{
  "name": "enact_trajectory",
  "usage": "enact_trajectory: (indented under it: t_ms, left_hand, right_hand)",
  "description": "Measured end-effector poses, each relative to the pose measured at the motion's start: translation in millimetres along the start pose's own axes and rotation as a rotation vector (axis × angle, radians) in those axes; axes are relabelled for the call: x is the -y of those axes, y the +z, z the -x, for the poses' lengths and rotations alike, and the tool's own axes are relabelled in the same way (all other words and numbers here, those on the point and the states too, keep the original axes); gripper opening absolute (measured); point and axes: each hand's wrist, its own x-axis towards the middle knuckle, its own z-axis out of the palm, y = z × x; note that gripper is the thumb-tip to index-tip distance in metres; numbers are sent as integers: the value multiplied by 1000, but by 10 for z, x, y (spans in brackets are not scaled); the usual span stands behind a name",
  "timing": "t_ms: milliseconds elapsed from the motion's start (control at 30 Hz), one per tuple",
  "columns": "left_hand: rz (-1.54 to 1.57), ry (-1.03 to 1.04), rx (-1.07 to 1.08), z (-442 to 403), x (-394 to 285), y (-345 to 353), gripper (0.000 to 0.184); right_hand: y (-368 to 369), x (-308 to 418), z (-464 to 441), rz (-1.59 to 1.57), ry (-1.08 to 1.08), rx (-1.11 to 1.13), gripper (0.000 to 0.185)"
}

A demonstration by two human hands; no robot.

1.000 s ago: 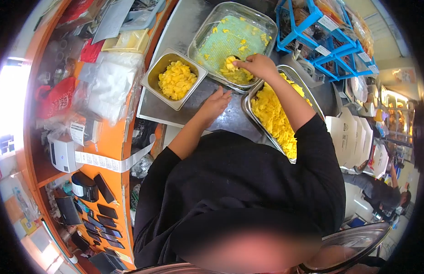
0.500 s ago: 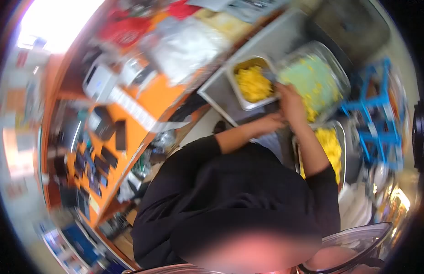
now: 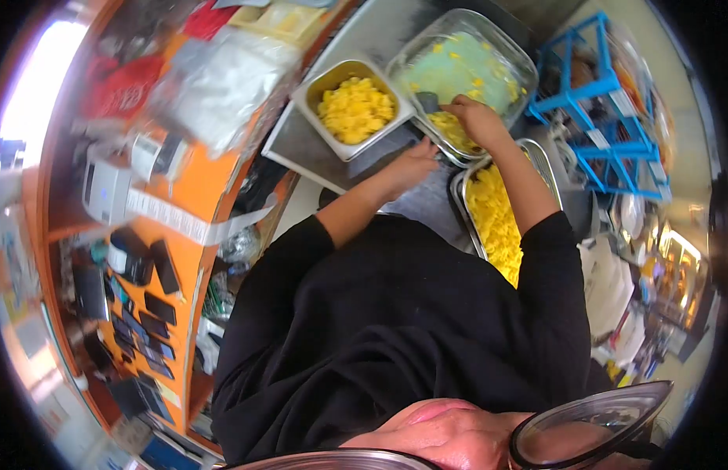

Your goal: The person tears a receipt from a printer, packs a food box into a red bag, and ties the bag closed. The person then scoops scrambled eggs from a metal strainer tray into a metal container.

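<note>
My right hand (image 3: 475, 119) is closed on the handle of a dark scoop (image 3: 428, 102), over the near edge of a clear-walled tray (image 3: 528, 69). That tray has a green mesh bottom with scattered yellow pieces. My left hand (image 3: 415, 164) is held low over the metal counter, just below the tray's near corner, fingers apart and holding nothing. To the left sits a deep metal container (image 3: 305, 100) with yellow chunks (image 3: 356, 110) in it. A longer metal tray heaped with yellow food (image 3: 496, 215) lies below my right forearm.
Blue racks (image 3: 591, 102) with packaged goods stand at the right. On the left, an orange counter (image 3: 184, 313) holds a label printer (image 3: 107, 190), several phones and a card terminal. Plastic bags (image 3: 223, 86) lie near the counter's far end. White boxes (image 3: 607, 282) are at the lower right.
Since half a second ago, my right hand and the scoop have moved from beside the deep container back to the mesh-bottomed tray. My hands are farther apart. The camera view has turned and shifted.
</note>
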Motion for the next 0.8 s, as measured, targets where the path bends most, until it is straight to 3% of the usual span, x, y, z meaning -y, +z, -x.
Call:
enact_trajectory:
  t_ms: [200, 433, 533, 633, 800]
  left_hand:
    - [111, 14, 29, -3, -107, 132, 78]
    - [136, 7, 27, 22, -193, 211, 80]
    - [143, 5, 32, 19, -160, 156, 80]
    - [145, 2, 35, 56, -158, 151, 79]
    - [73, -13, -4, 136, -213, 94, 72]
  right_hand:
    - [-390, -178, 530, 253, -63, 91, 27]
    - [-367, -308, 693, 45, 192, 54, 29]
    - [-314, -252, 737, -57, 182, 72, 23]
    - [-255, -327, 691, -418, 168, 23, 14]
    - [-61, -269, 573, -767, 629, 112, 14]
